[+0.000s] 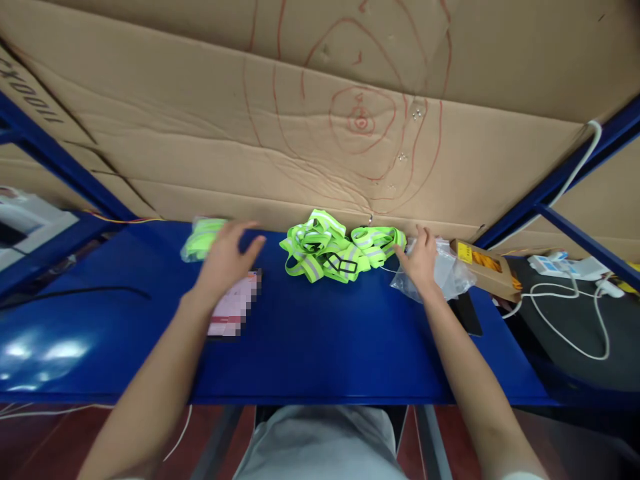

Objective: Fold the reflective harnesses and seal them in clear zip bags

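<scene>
A tangled pile of neon yellow-green reflective straps (323,250) with a black buckle lies at the back middle of the blue table. My left hand (225,257) is left of the pile, held over the table, thumb and fingers apart with nothing in them. Just beyond it is a clear bag of folded neon strap (203,239). Partly under my left wrist lies a flat thing with a pink, pixelated face (233,310). My right hand (420,260) is at the pile's right end, fingers spread, over clear plastic bags (450,273); whether it touches them I cannot tell.
The blue table (320,353) backs onto a cardboard wall (200,133) with red hand-drawn rings. Right of the bags stand an open cardboard box (485,270) with orange contents and a dark flat object (466,313). White cables (565,290) run at far right; a black cable (100,290) lies left.
</scene>
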Demonstrator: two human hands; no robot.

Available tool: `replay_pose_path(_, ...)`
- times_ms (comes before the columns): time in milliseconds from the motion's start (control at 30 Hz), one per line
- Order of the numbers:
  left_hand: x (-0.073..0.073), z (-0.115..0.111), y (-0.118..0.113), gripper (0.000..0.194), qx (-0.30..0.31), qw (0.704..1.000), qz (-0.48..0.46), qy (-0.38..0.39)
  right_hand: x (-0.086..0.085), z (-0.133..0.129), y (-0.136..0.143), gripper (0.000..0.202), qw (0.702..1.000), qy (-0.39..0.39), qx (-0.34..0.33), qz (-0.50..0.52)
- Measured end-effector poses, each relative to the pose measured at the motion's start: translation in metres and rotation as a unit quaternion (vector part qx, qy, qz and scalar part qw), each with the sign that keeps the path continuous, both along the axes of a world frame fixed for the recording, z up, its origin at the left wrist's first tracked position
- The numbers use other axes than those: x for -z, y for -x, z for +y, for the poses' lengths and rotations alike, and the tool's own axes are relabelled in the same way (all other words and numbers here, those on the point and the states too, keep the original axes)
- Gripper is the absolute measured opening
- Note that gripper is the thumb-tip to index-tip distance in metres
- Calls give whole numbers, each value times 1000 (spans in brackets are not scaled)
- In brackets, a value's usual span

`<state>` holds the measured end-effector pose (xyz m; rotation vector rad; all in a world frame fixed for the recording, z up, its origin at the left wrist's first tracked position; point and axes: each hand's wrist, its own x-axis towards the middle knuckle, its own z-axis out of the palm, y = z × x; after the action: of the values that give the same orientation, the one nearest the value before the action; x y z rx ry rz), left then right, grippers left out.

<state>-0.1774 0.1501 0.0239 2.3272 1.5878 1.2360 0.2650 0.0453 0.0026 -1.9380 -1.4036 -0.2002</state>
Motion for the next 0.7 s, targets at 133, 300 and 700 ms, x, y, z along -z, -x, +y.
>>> replay_pose_path(133,3,-47,-70,39,189,978,91,9,-7,32,-17,84,986,161,36,1)
replay_pose_path(300,23,-94,-121,53,291,937,193,-5,1,41,-6,80,980,196,-28,13)
replay_pose_path(700,50,-119,-142,38,355,929,45,99,-72,-10,5,41,950,13,-224,218)
